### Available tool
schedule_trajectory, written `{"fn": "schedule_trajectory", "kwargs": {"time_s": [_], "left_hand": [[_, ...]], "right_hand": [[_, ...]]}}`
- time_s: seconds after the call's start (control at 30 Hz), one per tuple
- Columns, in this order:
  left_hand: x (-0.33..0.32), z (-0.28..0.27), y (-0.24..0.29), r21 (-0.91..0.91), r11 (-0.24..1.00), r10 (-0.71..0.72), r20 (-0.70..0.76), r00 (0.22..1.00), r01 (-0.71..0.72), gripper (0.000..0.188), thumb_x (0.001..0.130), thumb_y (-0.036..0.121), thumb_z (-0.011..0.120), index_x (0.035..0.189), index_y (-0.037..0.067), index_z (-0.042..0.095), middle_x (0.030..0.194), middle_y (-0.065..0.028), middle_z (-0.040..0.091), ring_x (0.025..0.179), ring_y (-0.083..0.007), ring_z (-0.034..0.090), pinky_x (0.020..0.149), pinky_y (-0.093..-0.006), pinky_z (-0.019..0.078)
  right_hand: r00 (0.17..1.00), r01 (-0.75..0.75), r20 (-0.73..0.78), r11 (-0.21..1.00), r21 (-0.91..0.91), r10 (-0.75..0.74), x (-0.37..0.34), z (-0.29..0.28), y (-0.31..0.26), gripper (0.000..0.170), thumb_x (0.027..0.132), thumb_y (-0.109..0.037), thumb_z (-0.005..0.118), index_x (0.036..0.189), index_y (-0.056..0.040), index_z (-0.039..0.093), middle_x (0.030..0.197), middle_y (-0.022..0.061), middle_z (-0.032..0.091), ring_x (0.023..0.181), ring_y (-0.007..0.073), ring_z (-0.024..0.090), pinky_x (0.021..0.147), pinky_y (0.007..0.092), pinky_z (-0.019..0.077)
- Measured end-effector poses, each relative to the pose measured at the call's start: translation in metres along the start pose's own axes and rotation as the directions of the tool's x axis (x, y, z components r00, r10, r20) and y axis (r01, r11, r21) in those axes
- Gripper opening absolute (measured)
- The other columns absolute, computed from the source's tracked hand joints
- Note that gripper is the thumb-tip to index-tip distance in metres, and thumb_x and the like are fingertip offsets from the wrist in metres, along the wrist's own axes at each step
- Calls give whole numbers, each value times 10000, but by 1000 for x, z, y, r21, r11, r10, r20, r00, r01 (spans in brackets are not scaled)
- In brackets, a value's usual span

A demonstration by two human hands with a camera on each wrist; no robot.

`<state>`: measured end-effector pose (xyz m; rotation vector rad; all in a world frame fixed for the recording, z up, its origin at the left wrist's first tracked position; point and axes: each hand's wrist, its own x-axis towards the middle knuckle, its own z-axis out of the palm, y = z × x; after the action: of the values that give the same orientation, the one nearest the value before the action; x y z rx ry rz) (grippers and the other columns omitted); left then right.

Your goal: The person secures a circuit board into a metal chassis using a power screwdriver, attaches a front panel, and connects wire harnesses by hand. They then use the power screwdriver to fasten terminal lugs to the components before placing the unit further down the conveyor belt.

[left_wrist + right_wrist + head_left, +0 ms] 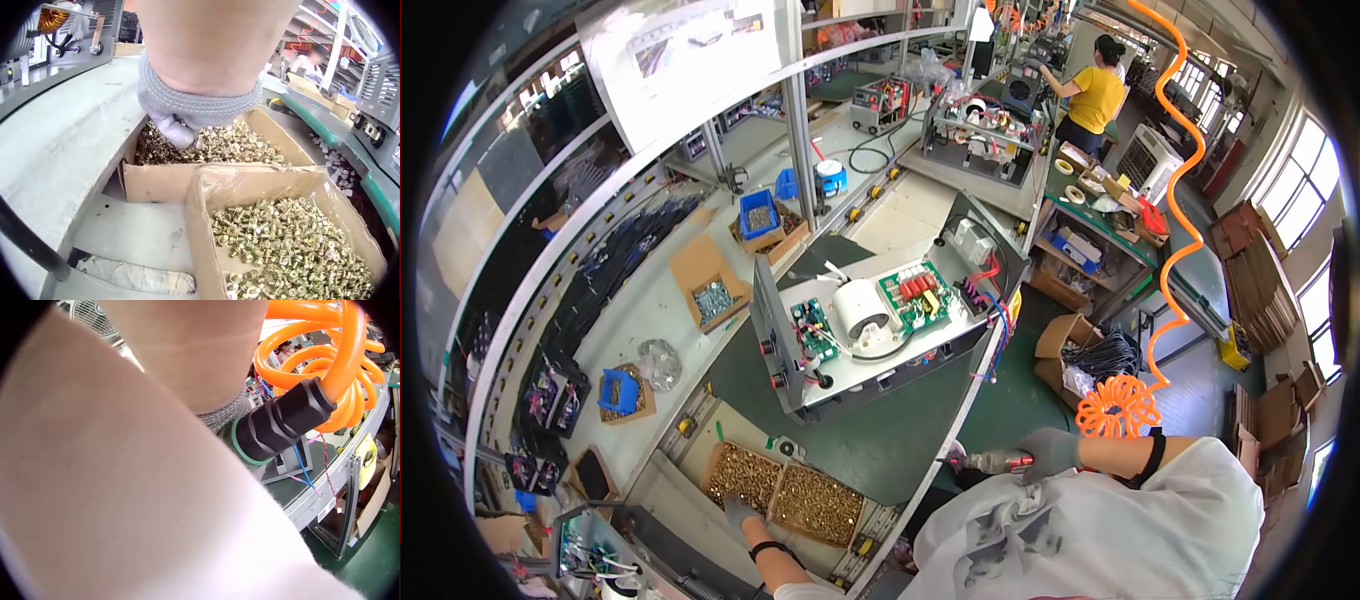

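My left hand (741, 510), in a grey glove, reaches down into a cardboard box of brass-coloured screws (745, 474). In the left wrist view its curled fingers (178, 134) are right at the screws, and the wrist hides most of the hand. A second box of screws (294, 250) stands against the first. My gloved right hand (1050, 455) grips an air screwdriver (995, 461) beside the bench edge. In the right wrist view the tool's black hose fitting (275, 425) shows, while the forearm covers the hand.
A grey chassis (870, 360) with circuit boards and a white coil stands on the bench ahead. The orange coiled hose (1118, 405) hangs at the right. Boxes of small fasteners (712, 298) line the left shelf. A person in yellow (1097, 98) stands farther back.
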<state>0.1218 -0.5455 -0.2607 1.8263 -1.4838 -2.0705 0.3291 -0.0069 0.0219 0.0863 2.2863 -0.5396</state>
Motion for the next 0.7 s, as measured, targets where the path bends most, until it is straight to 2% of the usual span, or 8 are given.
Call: {"fn": "schedule_trajectory", "kwargs": {"time_s": [0.17, 0.2, 0.27, 0.3, 0.5, 0.57, 0.6, 0.7], "left_hand": [[-19, -8, 13, 141, 988, -71, 50, 996, 63, 526, 930, 355, 281, 1394, 109, 308, 1446, -100, 272, 1319, -219, 256, 1069, -318, 215], [24, -21, -16, 142, 988, -70, 54, 996, 61, 526, 930, 355, 281, 1394, 109, 308, 1446, -100, 272, 1319, -219, 256, 1069, -318, 215], [103, -14, -33, -454, 891, 39, 33, 999, -20, 438, 934, 318, 315, 1296, 87, 398, 1176, -134, 479, 993, -248, 463, 897, -342, 366], [98, -13, -30, -452, 892, 43, 35, 998, -23, 438, 934, 318, 315, 1296, 87, 398, 1176, -134, 479, 993, -248, 463, 897, -342, 366], [-54, -20, 7, 40, 916, 400, -15, 916, -399, 374, 926, 172, 430, 1272, 29, 415, 938, -89, 571, 642, -162, 484, 570, -275, 420], [-97, -22, 8, -211, 862, 493, 148, 857, -460, 316, 911, 133, 484, 1201, 9, 461, 992, -89, 555, 664, -107, 483, 542, -215, 417], [-110, -22, 2, -199, 861, 498, 146, 855, -468, 316, 911, 133, 484, 1201, 9, 461, 992, -89, 555, 664, -107, 483, 542, -215, 417], [-165, -13, -27, -536, 828, 458, 481, 747, -162, 281, 879, 114, 540, 1137, 16, 485, 981, -37, 531, 657, -54, 452, 503, -156, 400]], "right_hand": [[1000, -16, 8, 1000, 16, 16, -1, -9, -8, 444, 642, -379, 710, 946, -64, 630, 899, 156, 643, 858, 328, 611, 762, 402, 463], [1000, -22, 13, 1000, 9, 22, -1, -10, -8, 443, 642, -374, 709, 949, -66, 629, 901, 153, 643, 861, 326, 611, 762, 402, 464], [1000, -27, 16, 1000, 8, 27, -1, -10, -6, 441, 641, -369, 708, 952, -67, 629, 904, 151, 643, 864, 325, 612, 762, 403, 465], [1000, -16, 9, 1000, 6, 16, -1, -11, -4, 437, 640, -362, 705, 954, -68, 628, 904, 150, 643, 866, 323, 613, 763, 403, 465], [1000, 9, -7, 1000, 4, -9, -1, -20, 8, 433, 635, -351, 694, 957, -69, 627, 910, 150, 643, 870, 323, 614, 768, 403, 466], [1000, 15, -22, 1000, 9, -15, -6, -23, 14, 434, 632, -353, 693, 954, -70, 628, 912, 152, 643, 870, 323, 614, 768, 402, 467], [999, 19, -27, 999, 40, -18, -11, -30, 13, 440, 629, -357, 694, 955, -70, 626, 912, 154, 642, 871, 326, 613, 769, 402, 467], [997, 54, -68, 995, 85, -48, -20, -38, 27, 455, 624, -362, 697, 962, -68, 619, 912, 160, 640, 873, 333, 610, 771, 402, 466]]}}
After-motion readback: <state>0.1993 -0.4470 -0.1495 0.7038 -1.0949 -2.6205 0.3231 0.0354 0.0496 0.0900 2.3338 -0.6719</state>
